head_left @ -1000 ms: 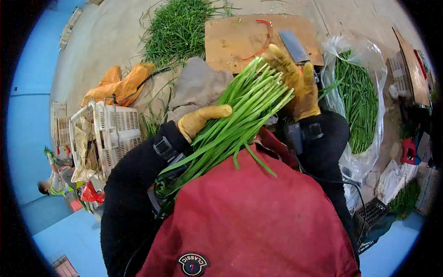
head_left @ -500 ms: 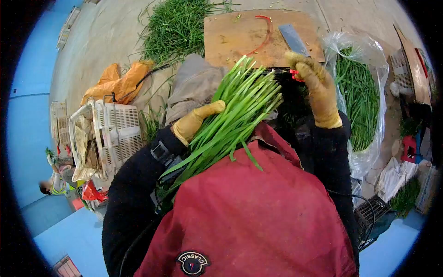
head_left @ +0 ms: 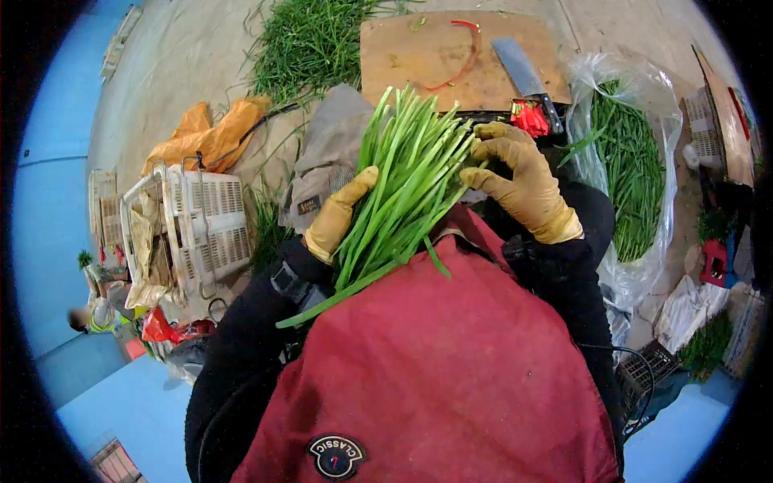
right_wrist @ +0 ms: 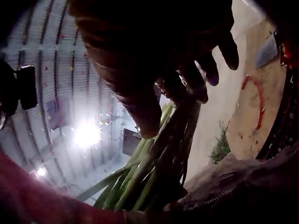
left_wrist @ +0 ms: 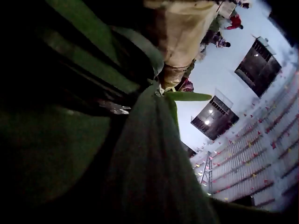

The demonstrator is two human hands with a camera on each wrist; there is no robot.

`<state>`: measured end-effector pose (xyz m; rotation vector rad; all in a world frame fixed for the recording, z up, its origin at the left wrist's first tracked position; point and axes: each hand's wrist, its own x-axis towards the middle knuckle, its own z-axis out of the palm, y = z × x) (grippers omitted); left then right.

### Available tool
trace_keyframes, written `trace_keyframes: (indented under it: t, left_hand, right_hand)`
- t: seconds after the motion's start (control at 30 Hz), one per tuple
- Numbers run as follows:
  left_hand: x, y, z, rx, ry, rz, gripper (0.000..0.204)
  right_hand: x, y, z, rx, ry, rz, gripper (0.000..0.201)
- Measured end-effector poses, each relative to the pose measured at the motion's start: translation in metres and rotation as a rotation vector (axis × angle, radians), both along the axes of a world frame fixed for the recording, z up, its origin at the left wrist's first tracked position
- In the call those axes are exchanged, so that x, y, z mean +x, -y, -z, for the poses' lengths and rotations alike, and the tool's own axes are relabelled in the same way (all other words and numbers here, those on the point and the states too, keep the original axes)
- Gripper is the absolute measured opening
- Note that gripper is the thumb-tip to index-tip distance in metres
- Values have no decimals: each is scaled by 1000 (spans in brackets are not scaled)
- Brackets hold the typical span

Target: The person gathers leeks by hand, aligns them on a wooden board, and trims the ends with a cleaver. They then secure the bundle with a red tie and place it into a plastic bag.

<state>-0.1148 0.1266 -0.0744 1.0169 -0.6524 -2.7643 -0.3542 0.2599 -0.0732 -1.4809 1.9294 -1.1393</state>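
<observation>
A loose bunch of green garlic chives point(head_left: 403, 181) lies slantwise over the person's lap, pale stalk ends up. The gloved left hand point(head_left: 342, 216) grips it from the side, thumb on top and fingers hidden beneath. At the stalk ends, the gloved right hand point(head_left: 522, 187) pinches some stalks, thumb and fingers curled. The right wrist view shows its thumb point(right_wrist: 148, 123) on one side of the stalks and the fingers on the other. In the left wrist view, dark leaves point(left_wrist: 145, 154) fill much of the picture beside the tan glove point(left_wrist: 184, 37).
A cleaver point(head_left: 519, 66) and a red strip point(head_left: 467, 60) lie on a wooden board point(head_left: 403, 60), with red ties point(head_left: 529, 119) near the cleaver's handle. Chives fill a clear plastic bag point(head_left: 668, 177) at right. White crates point(head_left: 209, 225) stand left; a green heap point(head_left: 310, 40) lies behind.
The right hand first drew away to the right of the bunch, then came back to its stalk ends and curled there. The bunch turned more upright, and the cleaver's handle and red ties came into view.
</observation>
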Motion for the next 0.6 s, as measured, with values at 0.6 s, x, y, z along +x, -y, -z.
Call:
trace_keyframes:
  t: [0.6]
  left_hand:
    - [4, -22, 5, -17, -43, -9, 46]
  right_hand:
    - [-16, 9, 65, -102, 372, 358, 13]
